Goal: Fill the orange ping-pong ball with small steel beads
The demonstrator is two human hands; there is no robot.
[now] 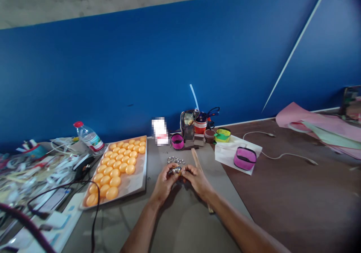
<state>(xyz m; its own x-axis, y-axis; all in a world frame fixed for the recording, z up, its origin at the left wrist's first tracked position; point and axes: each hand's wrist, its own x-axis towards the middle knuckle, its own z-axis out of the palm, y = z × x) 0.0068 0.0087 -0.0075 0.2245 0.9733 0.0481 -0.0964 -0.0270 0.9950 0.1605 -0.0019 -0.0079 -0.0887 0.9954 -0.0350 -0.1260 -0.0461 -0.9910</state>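
Note:
My left hand (pixel 166 183) and my right hand (pixel 197 179) meet over the grey mat, fingers closed. Between them is a small shiny silver piece with rounded, bead-like parts (pixel 176 170); its exact kind is too small to tell. The left fingers curl round its side, and the right thumb and forefinger pinch at its right end, where a bit of orange-brown shows. Just beyond the fingertips lies a small pile of silver beads or balls (pixel 175 160). A thin wooden strip (pixel 196 158) runs beneath my right wrist.
To the left stands a shallow tray (pixel 135 185) of orange balls (pixel 115 171), with a bottle (pixel 90 138) and cluttered cables behind. Purple round containers (pixel 177 142) (pixel 244 159), a tool cup (pixel 200 125) and a white sheet (pixel 225 155) sit toward the blue partition (pixel 169 64).

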